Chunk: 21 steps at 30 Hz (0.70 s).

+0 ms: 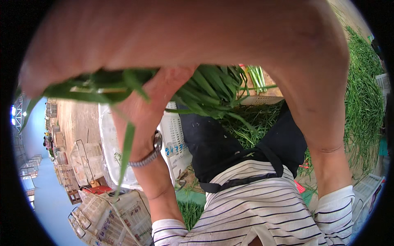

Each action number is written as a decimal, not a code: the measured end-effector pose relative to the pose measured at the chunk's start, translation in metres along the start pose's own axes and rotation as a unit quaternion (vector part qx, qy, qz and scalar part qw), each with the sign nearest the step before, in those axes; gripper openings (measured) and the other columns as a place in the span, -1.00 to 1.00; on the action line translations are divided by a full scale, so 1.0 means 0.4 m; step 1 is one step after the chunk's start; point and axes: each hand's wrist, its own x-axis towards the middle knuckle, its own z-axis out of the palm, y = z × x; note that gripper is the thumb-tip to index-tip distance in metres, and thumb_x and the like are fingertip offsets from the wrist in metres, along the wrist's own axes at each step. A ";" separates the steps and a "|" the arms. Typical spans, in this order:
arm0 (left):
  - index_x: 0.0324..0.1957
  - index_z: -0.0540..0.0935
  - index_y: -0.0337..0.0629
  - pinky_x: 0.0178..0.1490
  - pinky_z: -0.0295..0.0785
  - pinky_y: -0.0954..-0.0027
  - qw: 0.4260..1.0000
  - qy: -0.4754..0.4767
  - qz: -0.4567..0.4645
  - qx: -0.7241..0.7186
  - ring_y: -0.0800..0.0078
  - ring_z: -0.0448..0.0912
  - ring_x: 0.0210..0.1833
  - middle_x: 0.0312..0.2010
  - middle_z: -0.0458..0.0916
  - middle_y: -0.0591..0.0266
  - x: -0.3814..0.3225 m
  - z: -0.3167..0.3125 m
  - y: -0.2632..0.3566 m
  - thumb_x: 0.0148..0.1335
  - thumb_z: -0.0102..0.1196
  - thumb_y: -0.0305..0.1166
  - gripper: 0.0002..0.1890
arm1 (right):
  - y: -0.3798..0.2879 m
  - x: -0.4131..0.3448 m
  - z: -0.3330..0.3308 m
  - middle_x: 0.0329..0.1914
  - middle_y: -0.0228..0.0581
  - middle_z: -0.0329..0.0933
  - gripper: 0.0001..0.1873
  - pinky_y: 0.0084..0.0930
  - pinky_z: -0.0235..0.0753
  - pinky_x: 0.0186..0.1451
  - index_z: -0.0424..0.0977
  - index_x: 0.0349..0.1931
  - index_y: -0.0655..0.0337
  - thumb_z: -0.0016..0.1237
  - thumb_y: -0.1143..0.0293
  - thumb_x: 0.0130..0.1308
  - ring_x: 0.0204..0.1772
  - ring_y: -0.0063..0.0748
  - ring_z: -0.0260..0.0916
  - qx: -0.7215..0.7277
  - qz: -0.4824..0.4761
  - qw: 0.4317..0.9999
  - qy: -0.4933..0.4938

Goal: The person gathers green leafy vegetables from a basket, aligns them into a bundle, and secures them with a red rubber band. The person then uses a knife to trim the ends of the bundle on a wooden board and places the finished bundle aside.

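My left hand, with a watch on its wrist, is closed around long flat green leaves, probably chives. A thicker mass of leaves spreads out on its other side, above my knee. Very close to the camera, my right arm crosses the top of the view. The blurred right hand lies over the leaves at the upper left. Its fingers are mostly hidden, so its grip cannot be made out. Beyond the leaves, pale cut stems rest on a brown board.
Beside my left leg stand a white container and a slatted white plastic crate with blue writing. More crates line the left. Loose greens lie between my legs, and a large heap of greens covers the floor at right.
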 end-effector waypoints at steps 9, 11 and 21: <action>-0.09 0.59 -0.38 0.01 0.47 0.32 0.940 -0.005 -0.165 -0.297 0.29 0.59 -0.14 -0.18 0.62 0.10 0.093 0.058 0.130 0.02 0.25 -0.46 -0.63 | -0.190 0.201 -0.104 -0.47 -0.22 0.43 -0.70 -0.48 0.44 -0.57 0.35 -0.13 0.48 -0.08 0.40 0.24 -0.62 -0.51 0.30 0.125 -0.082 0.982 -0.119; -0.14 0.59 -0.38 -0.03 0.49 0.36 0.908 0.016 -0.151 -0.389 0.32 0.59 -0.16 -0.20 0.62 0.11 0.110 0.051 0.120 0.06 0.19 -0.52 -0.72 | -0.192 0.210 -0.081 -0.52 -0.23 0.40 -0.70 -0.46 0.44 -0.55 0.35 -0.18 0.50 -0.07 0.37 0.26 -0.60 -0.46 0.31 0.043 -0.137 0.989 -0.034; -0.24 0.56 -0.36 -0.12 0.52 0.40 0.748 0.187 -0.198 -0.605 0.36 0.55 -0.31 -0.39 0.59 0.11 0.064 -0.105 -0.004 0.21 0.16 -0.45 -0.83 | 0.191 -0.100 0.092 -0.31 0.11 0.46 -0.58 -0.06 0.41 -0.28 0.31 -0.15 0.34 -0.09 0.09 0.32 -0.31 0.15 0.44 -0.330 0.044 0.931 0.147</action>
